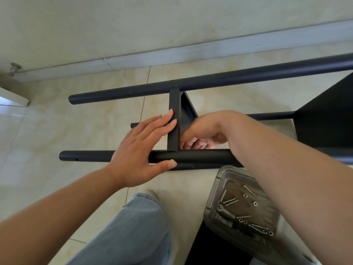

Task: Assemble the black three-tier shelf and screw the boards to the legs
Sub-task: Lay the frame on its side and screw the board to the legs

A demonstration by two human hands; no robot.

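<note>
1. Cream marble-look floor tiles fill the view, with a pale baseboard running across the 12 o'clock side.
2. At the centre, the black shelf lies on its side on the floor: a shelf board stands edge-on between the near leg and the far leg, touching both tubes.
3. A third leg shows behind the right forearm, and a second black board sits at 3 o'clock, joined to the same legs.
4. The left hand lies open with straight fingers; its fingertips press the board's edge, the palm crosses the near leg, and the thumb rests along that tube's lower side (it curls around nothing).
5. The right hand reaches down just right of the board, behind the near leg; its fingers are curled, but whether they pinch anything I cannot tell, since the tube hides the tips.
6. At 5 o'clock, a clear plastic container holds long screws, small nuts or washers and a small wrench.
7. A knee in light blue jeans fills 6 o'clock.
8. At 10 o'clock, a metal door stop sits by the baseboard.
</note>
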